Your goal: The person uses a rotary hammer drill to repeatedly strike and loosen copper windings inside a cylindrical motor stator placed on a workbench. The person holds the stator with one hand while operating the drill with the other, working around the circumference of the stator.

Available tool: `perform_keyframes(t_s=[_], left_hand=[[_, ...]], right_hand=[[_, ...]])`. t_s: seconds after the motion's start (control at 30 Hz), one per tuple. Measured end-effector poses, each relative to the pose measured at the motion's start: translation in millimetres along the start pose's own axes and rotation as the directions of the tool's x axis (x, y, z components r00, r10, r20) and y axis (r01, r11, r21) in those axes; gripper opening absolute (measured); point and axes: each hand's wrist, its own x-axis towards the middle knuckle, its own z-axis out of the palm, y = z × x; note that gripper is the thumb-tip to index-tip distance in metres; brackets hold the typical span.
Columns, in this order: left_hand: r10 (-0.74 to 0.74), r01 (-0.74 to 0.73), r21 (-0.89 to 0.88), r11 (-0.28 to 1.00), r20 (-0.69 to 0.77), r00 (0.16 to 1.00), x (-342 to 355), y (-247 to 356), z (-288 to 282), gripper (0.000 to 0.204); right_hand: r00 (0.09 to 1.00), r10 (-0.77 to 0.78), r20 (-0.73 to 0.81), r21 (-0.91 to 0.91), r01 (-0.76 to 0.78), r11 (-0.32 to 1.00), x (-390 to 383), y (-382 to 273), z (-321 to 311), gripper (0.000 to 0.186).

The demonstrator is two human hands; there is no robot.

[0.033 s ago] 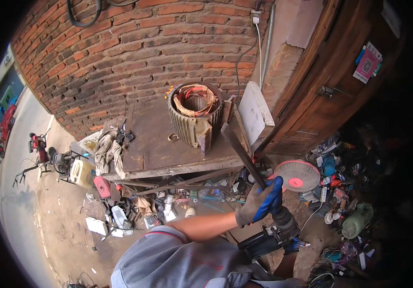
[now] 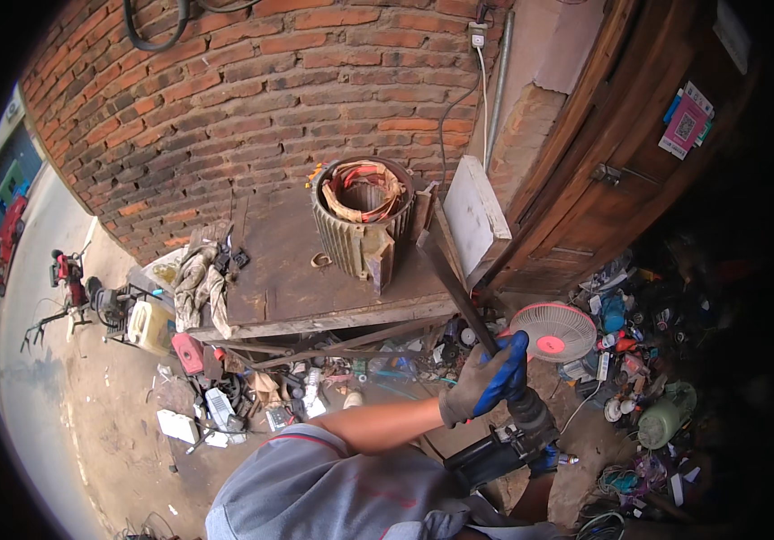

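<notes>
A dark demolition hammer (image 2: 531, 418) with a long flat chisel (image 2: 450, 281) is held up in front of me, its bit slanting up and left. My left hand (image 2: 484, 385), in a grey and blue glove, is closed round the base of the chisel at the tool's nose. Lower down, my right hand (image 2: 545, 461), also gloved, grips the tool's body; most of its fingers are hidden behind it. Past the chisel tip stands a finned electric motor housing (image 2: 346, 236), upright on a wooden table (image 2: 283, 270), with copper-coloured windings (image 2: 342, 202) in its open top. Chisel and housing look apart.
A white board (image 2: 479, 216) leans at the table's right end, beside a wooden door (image 2: 576, 216). Below sit a pink fan (image 2: 553, 331), a green tank-like object (image 2: 666, 418) and scattered scrap. Rags (image 2: 200, 283) lie at the table's left; a brick wall (image 2: 270, 99) rises behind.
The whole view has shifted very slightly. My hands and the demolition hammer keep the same pose.
</notes>
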Motion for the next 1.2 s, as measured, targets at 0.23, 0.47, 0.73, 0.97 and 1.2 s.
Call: perform_keyframes(t_s=[0.23,0.47,0.73,0.97,1.2], left_hand=[[0.190,-0.232,0.029,0.972,0.478,0.858,75,57,17,0.085],[0.087,-0.111,0.153,0.982,0.152,0.985,105,81,-3,0.060],[0.047,-0.038,0.028,0.999,-0.565,0.824,128,158,-115,0.063],[0.241,-0.081,-0.617,0.783,0.181,0.953,100,98,-92,0.059],[-0.286,0.126,-0.361,0.924,-0.433,0.854,99,131,-159,0.066]], right_hand=[[0.999,0.030,0.025,0.007,-0.031,1.000,22,-11,8,0.029],[0.998,0.048,-0.047,0.030,-0.046,0.998,28,-22,10,0.028],[0.948,0.057,-0.313,0.129,-0.018,0.992,13,-97,-86,0.028],[0.993,0.085,-0.080,0.744,0.003,0.668,54,-185,-164,0.054],[0.986,-0.126,-0.108,0.271,0.151,0.951,31,-232,-193,0.071]])
